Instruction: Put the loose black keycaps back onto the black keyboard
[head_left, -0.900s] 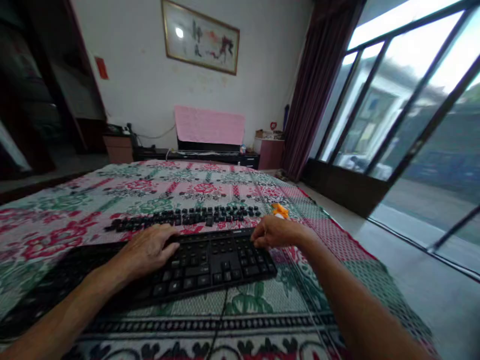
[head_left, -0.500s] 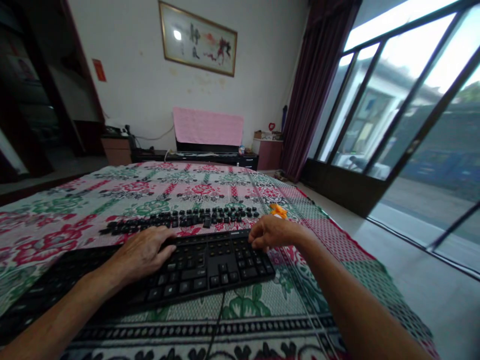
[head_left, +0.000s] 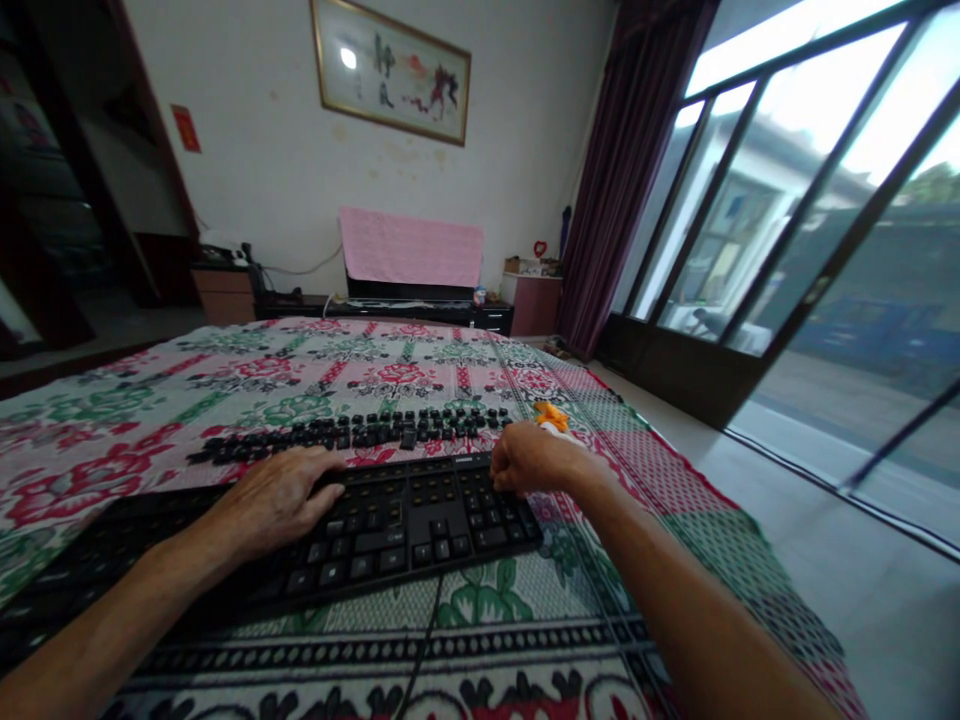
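A black computer keyboard [head_left: 442, 520] lies at a slant before me, with keycaps gone from its upper rows and several still seated lower down. My left hand [head_left: 289, 495] rests across its middle, thumb apart from the fingers, fingertips near the back edge. At the keyboard's top right corner, over the number pad, my right hand [head_left: 529, 458] has its fingers curled together and pointing down. What they pinch, if anything, is hidden behind the knuckles. Loose black keycaps [head_left: 409, 437] lie in rough rows just behind the keyboard.
A patterned cloth [head_left: 480, 600] covers the table. An orange and white item [head_left: 551, 415], possibly a cloth or wrapper, lies beyond my right hand. The keyboard's cable [head_left: 424, 640] runs toward me. Farther back stand a low cabinet [head_left: 491, 318] and a pink-draped screen [head_left: 412, 247]; glass doors [head_left: 787, 200] are at right.
The view has shifted slightly, so everything sits a little further left. My right hand stays at the keyboard's top right corner, turned a little more knuckles-up; my left hand keeps its place.
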